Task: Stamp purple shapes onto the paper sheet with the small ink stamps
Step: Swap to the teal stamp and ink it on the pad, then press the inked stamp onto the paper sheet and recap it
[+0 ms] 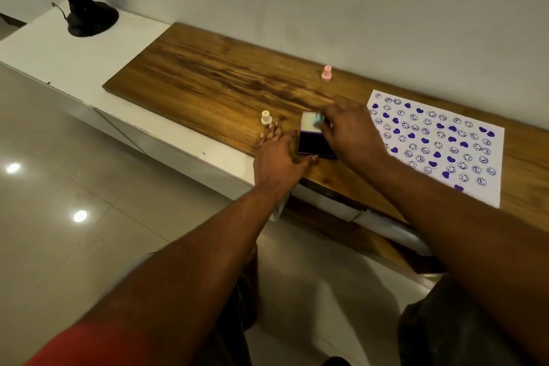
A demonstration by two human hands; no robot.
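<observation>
Small teal stamp (318, 119) pinched in right hand (349, 132), over the raised lid of an open ink pad (315, 144) (dark purple pad inside the lower half). Left hand (277, 159) spread flat and wide, fingers touching the pad's left edge. Cream stamp (266, 118) upright just beside left fingertips; pink stamp (326, 73) upright, well apart. Paper sheet (439, 142) right of the pad on wooden board (208, 74), covered with purple hearts and smiley rings.
</observation>
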